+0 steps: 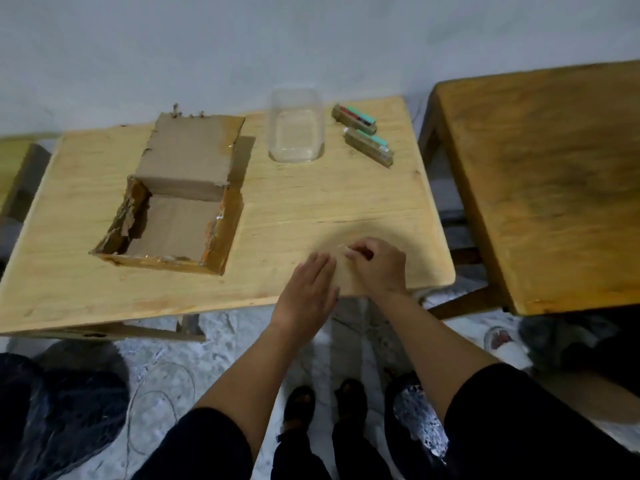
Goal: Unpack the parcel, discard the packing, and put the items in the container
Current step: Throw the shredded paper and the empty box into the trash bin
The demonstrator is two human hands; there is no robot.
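The torn brown cardboard parcel (176, 206) lies open on the left half of the wooden table (294, 206), its flap folded back, and its inside looks bare. A clear plastic container (296, 128) stands at the far edge. Two small brown-and-teal item boxes (363, 133) lie just right of the container. My left hand (308, 289) lies flat at the table's near right edge, fingers straight. My right hand (379, 266) is beside it, with fingertips pinched on a small pale, see-through scrap of packing (346, 250) that is blurred.
A second, darker wooden table (540, 188) stands close on the right, with a narrow gap between. Dark bags (59, 410) sit on the floor at the left. A pale speckled floor and my feet in dark sandals (322, 407) show below the table edge.
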